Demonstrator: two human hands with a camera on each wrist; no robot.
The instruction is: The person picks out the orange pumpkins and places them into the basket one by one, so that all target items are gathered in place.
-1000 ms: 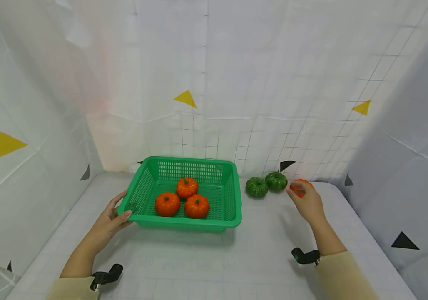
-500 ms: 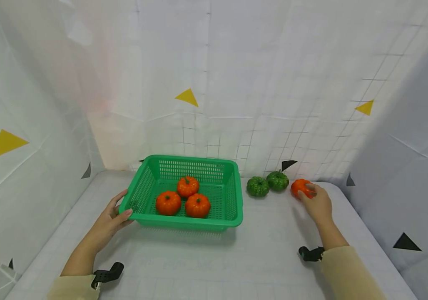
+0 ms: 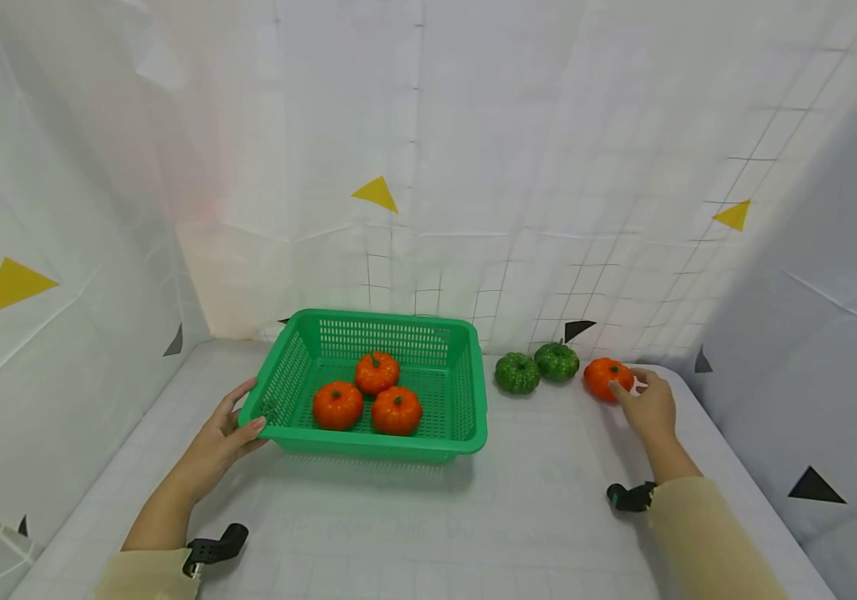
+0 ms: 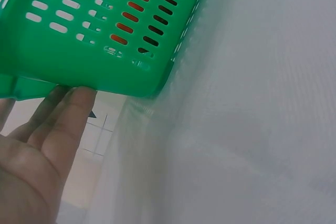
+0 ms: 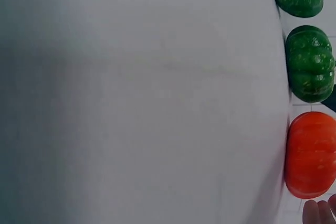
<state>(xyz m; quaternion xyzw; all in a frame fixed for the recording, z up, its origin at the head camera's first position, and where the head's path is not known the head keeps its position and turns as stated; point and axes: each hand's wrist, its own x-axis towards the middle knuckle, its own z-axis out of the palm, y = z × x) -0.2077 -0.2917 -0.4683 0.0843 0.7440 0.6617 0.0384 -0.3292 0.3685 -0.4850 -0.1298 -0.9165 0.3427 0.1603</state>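
My left hand point(image 3: 207, 450) grips the near left corner of a green plastic basket point(image 3: 376, 444), thumb at the rim and fingers along the left side. From the left wrist, the fingers point(image 4: 68, 124) show against the basket's slotted wall point(image 4: 63, 56). Inside sit three orange pumpkins, one of them a front pumpkin point(image 3: 338, 406). At the right, my right hand point(image 3: 649, 408) is beside another orange pumpkin point(image 3: 607, 379) on the table, fingers loosely spread. Its fingertips point(image 5: 311, 212) appear just apart from that pumpkin in the right wrist view.
Two green pumpkins, a nearer one point(image 3: 517, 373) and a farther one point(image 3: 557, 362), stand between the basket and the lone orange pumpkin. White sheeting point(image 3: 428, 167) rises behind the white table point(image 3: 398, 533) and on both sides.
My right hand has drawn off to the right from over the orange pumpkin, which shows more fully and stays beside the green ones. The left hand and basket have not moved.
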